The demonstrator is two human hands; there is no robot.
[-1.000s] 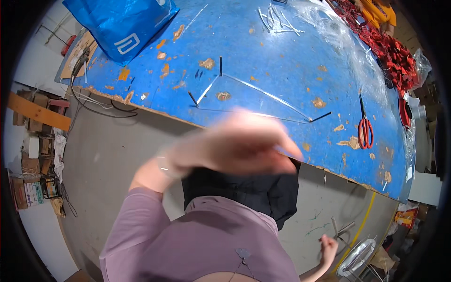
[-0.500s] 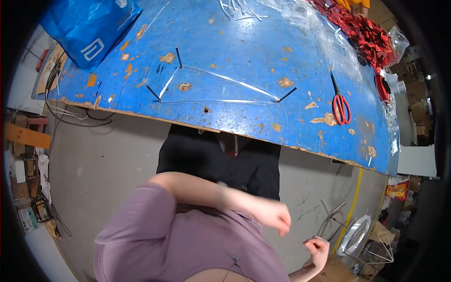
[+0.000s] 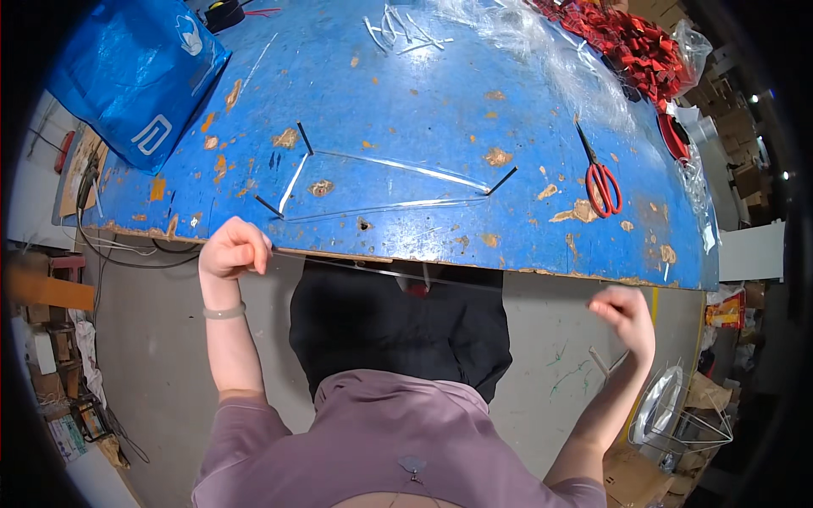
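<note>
Over the table's front edge, my left hand (image 3: 233, 247) is closed in a pinch on one end of a thin clear strand (image 3: 381, 271). The strand stretches across in front of my lap toward my right hand (image 3: 625, 315), which is pinched shut just off the table's right front edge. Near the right hand the strand turns too faint to follow, but it lines up with those fingertips. Beyond, three dark pegs (image 3: 504, 180) stand in the blue table (image 3: 423, 237), with shiny clear strands (image 3: 402, 168) looped around them in a triangle.
Red-handled scissors (image 3: 603, 188) lie right of the pegs. A large blue bag (image 3: 140, 85) rests at the left. White strips (image 3: 406, 34), clear film (image 3: 542, 51) and a heap of red ribbon (image 3: 627, 42) lie at the back. A wire frame (image 3: 669, 406) is on the floor at right.
My left hand has swung from in front of my body out to the left table edge. My right hand has risen toward the table, and the strand now spans between them.
</note>
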